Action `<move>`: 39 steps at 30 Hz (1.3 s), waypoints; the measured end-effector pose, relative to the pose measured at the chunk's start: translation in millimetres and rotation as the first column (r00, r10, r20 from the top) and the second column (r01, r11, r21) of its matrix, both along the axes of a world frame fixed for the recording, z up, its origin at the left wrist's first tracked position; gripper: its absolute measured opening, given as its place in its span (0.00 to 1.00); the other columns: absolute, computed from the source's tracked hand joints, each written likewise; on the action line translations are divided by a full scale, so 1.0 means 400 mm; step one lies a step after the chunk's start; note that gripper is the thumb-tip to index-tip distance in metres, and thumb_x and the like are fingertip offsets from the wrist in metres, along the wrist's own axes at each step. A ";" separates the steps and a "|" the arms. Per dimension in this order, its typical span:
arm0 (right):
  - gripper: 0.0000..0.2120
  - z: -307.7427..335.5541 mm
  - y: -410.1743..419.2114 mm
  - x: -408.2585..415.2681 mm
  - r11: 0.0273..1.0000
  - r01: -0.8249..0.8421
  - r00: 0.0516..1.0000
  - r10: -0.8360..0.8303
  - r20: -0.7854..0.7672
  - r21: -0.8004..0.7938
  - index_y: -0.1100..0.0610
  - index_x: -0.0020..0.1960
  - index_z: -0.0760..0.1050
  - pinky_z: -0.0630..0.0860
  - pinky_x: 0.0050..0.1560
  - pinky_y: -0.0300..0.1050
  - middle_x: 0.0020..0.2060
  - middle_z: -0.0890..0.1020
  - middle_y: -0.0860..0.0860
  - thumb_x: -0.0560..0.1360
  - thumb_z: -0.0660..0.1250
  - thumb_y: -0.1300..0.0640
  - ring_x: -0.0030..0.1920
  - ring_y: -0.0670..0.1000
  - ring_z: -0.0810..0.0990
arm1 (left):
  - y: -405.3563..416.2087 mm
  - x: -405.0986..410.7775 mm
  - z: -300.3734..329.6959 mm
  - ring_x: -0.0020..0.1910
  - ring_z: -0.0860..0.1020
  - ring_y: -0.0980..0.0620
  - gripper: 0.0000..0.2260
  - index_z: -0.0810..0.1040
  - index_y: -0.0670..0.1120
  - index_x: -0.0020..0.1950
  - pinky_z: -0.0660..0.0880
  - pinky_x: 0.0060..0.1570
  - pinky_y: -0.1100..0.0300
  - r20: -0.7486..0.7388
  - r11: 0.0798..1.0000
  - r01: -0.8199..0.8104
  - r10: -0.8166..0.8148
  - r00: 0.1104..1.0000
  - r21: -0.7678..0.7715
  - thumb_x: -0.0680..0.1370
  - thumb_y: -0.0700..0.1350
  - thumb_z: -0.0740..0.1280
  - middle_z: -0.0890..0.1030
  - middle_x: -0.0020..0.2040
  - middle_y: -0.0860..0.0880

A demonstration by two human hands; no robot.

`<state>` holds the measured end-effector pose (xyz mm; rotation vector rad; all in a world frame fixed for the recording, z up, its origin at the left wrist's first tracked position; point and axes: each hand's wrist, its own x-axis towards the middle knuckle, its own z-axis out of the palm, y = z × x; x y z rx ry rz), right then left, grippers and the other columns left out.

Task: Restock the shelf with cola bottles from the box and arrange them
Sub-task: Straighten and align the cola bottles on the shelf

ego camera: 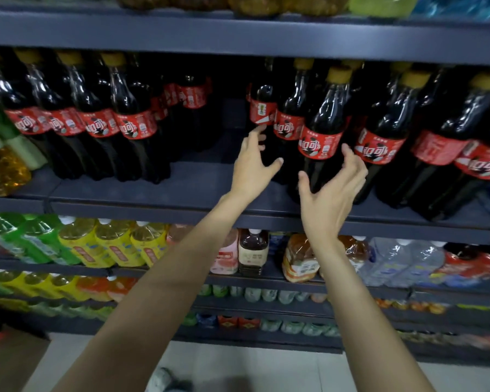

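Hands at the cola shelf [142,190]: left hand [252,168] and right hand [331,188], fingers spread and grasping nothing, flank the front cola bottle [320,137], apparently to straighten it; a bare gap lies left of the fingers.

Cola bottles [321,131]: red labels, white Chinese lettering, "可口" partly legible; smaller print too blurred.

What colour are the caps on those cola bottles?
Yellow, on every cola bottle cap that shows; the head view shows them clearly.
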<state>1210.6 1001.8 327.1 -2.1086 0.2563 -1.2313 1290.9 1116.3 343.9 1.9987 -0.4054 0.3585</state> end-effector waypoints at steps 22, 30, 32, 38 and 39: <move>0.44 0.030 0.114 0.069 0.883 -0.422 0.870 0.458 -0.185 0.204 0.46 0.74 0.51 0.75 0.59 0.52 0.63 0.76 0.51 0.69 0.75 0.54 0.60 0.50 0.76 | 0.236 0.050 -0.024 0.60 0.75 0.39 0.35 0.54 0.44 0.77 0.73 0.56 0.44 0.143 0.848 -0.522 0.507 0.850 0.095 0.76 0.46 0.69 0.70 0.65 0.42; 0.42 0.028 0.176 0.145 0.865 -0.466 0.842 0.498 -0.207 0.184 0.49 0.74 0.51 0.73 0.55 0.46 0.64 0.75 0.52 0.70 0.74 0.54 0.59 0.52 0.77 | 0.211 0.171 -0.029 0.66 0.69 0.38 0.34 0.47 0.41 0.78 0.74 0.56 0.46 0.059 0.779 -0.623 0.620 0.782 0.077 0.79 0.46 0.65 0.65 0.69 0.37; 0.42 0.029 0.184 0.158 0.867 -0.463 0.844 0.495 -0.208 0.185 0.49 0.74 0.51 0.75 0.56 0.49 0.64 0.74 0.52 0.70 0.74 0.54 0.61 0.53 0.76 | 0.205 0.177 -0.041 0.67 0.68 0.39 0.34 0.49 0.40 0.77 0.76 0.54 0.47 0.106 0.761 -0.645 0.638 0.763 0.064 0.79 0.45 0.65 0.62 0.71 0.38; 0.42 0.036 0.196 0.173 0.869 -0.462 0.846 0.492 -0.204 0.179 0.48 0.73 0.50 0.76 0.56 0.51 0.64 0.74 0.52 0.69 0.75 0.55 0.61 0.51 0.75 | 0.185 0.171 -0.055 0.69 0.65 0.42 0.34 0.52 0.41 0.77 0.79 0.47 0.47 0.154 0.711 -0.699 0.684 0.713 0.075 0.77 0.44 0.67 0.62 0.72 0.41; 0.42 0.037 0.196 0.173 0.869 -0.463 0.846 0.492 -0.206 0.175 0.48 0.73 0.50 0.77 0.55 0.51 0.64 0.74 0.52 0.69 0.75 0.55 0.60 0.51 0.76 | 0.187 0.167 -0.052 0.69 0.64 0.42 0.35 0.52 0.41 0.77 0.79 0.48 0.47 0.141 0.720 -0.690 0.677 0.722 0.073 0.76 0.43 0.68 0.62 0.72 0.41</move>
